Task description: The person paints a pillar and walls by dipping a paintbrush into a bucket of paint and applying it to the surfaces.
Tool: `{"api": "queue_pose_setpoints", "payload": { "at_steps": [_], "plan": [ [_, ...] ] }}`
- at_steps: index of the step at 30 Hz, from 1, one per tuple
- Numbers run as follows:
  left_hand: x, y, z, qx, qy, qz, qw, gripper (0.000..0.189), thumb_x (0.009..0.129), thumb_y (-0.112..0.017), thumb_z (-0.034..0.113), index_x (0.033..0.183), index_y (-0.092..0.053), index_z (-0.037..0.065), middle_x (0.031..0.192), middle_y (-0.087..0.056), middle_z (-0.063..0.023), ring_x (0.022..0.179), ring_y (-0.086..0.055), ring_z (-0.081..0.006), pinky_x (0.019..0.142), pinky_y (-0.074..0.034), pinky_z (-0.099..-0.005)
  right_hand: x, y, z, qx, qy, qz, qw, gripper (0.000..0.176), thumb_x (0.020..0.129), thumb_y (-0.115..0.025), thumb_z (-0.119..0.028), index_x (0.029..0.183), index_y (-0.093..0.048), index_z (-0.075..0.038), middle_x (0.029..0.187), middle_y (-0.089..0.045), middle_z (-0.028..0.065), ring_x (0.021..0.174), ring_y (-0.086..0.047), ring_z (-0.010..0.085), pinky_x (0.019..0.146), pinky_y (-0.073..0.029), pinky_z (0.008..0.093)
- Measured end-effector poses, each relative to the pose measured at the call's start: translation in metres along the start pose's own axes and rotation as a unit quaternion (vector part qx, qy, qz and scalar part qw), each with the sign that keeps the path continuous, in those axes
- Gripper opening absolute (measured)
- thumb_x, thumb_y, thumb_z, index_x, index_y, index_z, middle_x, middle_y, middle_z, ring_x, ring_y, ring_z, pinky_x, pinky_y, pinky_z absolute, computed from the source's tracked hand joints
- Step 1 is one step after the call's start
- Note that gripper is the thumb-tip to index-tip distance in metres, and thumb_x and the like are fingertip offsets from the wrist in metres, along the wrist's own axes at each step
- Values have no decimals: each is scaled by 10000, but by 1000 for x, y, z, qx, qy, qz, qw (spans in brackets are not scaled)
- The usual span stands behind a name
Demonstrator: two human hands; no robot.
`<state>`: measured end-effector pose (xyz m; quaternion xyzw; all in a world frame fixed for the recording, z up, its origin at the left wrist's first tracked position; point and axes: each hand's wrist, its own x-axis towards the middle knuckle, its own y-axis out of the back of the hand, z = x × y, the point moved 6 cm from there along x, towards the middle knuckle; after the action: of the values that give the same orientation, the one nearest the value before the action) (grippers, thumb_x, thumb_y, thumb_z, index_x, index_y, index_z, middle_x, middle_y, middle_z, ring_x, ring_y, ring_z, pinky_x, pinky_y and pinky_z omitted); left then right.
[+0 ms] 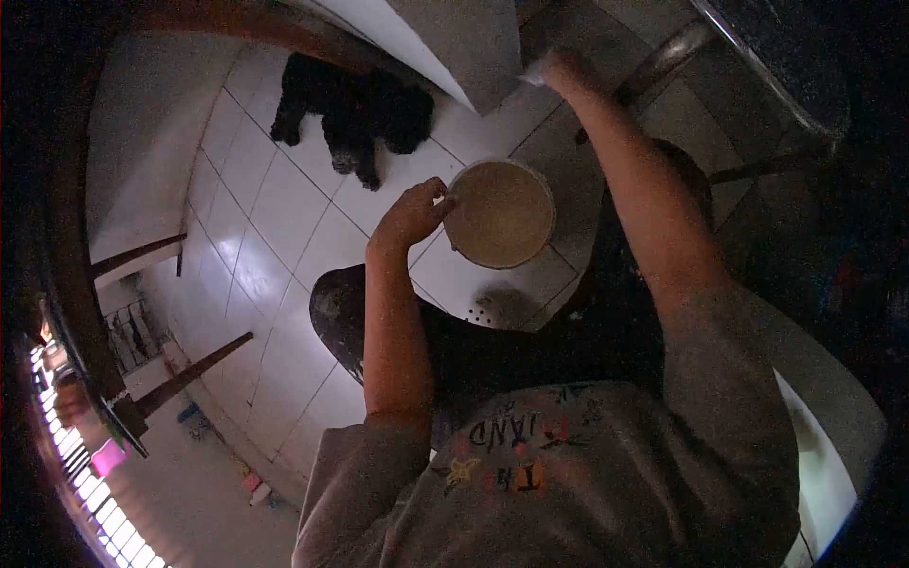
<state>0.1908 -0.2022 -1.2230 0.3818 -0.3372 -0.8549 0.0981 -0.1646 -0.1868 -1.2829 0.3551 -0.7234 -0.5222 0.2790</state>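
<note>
A round, pale bucket (500, 214) stands on the tiled floor in front of my legs. My left hand (417, 214) is closed on the left side of its rim, thumb over the edge. Beyond the bucket, to the right, my right arm stretches forward. My right hand (561, 72) is closed around a small whitish thing (536, 72), perhaps a cloth, beside the lower end of a pale wall or panel (473, 57). The bucket's inside looks light brown; its contents are too dim to make out.
A black, curly-haired dog (355, 109) is on the floor at the upper left. Dark furniture legs (194, 375) rise at the left. At the upper right is a dark chair or table with a metal edge (767, 80). My bent legs lie beneath my arms.
</note>
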Motion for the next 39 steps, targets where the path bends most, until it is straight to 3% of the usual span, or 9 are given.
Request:
{"api": "queue_pose_setpoints", "payload": {
  "at_steps": [5,9,11,16,17,20,23,33,39],
  "plan": [
    [6,3,-12,17,11,16,1000,342,842,-516,337,1000,-535,34,1008,-578,-177,957,-545,-325,811,-431,-412,19,-2,-8,-32,77,4,996,275,833,-476,-226,891,-603,11,816,-600,192,778,-589,362,669,-475,447],
    [5,-2,-28,1,52,-2,999,376,843,-504,363,1047,-539,49,1037,-578,-167,988,-540,-317,829,-428,-415,-80,162,-64,-46,67,36,996,251,828,-524,-239,866,-592,-1,825,-596,187,772,-587,338,686,-472,412],
    [7,-2,-31,-4,31,-5,999,375,863,-505,360,1055,-540,40,1069,-569,-181,993,-542,-315,834,-429,-387,-131,208,-94,-22,2,-89,996,237,838,-515,-219,876,-587,4,858,-590,191,784,-589,312,705,-469,400],
    [24,-2,-21,73,45,-21,996,425,877,-459,365,1142,-514,37,1157,-529,-169,1069,-498,-328,895,-398,-403,-213,106,-153,-91,173,-418,887,187,769,-528,-122,856,-599,26,904,-603,188,819,-596,311,685,-475,401],
    [28,-1,-19,102,30,-24,994,447,879,-448,368,1161,-502,26,1176,-517,-169,1085,-486,-327,914,-387,-403,-222,48,-141,80,117,-318,937,220,768,-528,-126,904,-603,30,917,-608,192,825,-597,320,712,-476,415],
    [25,6,-1,118,8,-61,991,450,879,-438,368,1152,-505,16,1197,-502,-164,1103,-474,-315,927,-376,-391,-251,-49,-150,-78,258,-369,890,374,807,-533,-206,1132,-511,-21,1117,-530,199,969,-549,330,849,-444,417],
    [49,-6,-15,100,-56,-35,993,447,813,-508,399,994,-585,-3,1039,-573,-178,955,-550,-319,812,-437,-421,-230,-23,-169,-70,216,-387,894,374,803,-541,-210,1119,-518,-12,1117,-531,197,977,-547,324,843,-443,413],
    [47,-2,-18,28,-21,-19,999,403,834,-502,376,1042,-552,34,1073,-562,-181,1006,-531,-336,856,-427,-404,-207,87,-109,169,89,-363,912,318,812,-527,-145,1081,-544,24,980,-597,189,920,-576,300,812,-434,374],
    [59,-18,-34,70,-36,-9,997,390,819,-519,373,1023,-557,43,1045,-581,-168,968,-555,-334,818,-445,-404,-221,60,-64,25,59,-407,911,372,757,-513,-85,1115,-524,15,1115,-545,182,1069,-498,307,921,-377,371]
  ]
}}
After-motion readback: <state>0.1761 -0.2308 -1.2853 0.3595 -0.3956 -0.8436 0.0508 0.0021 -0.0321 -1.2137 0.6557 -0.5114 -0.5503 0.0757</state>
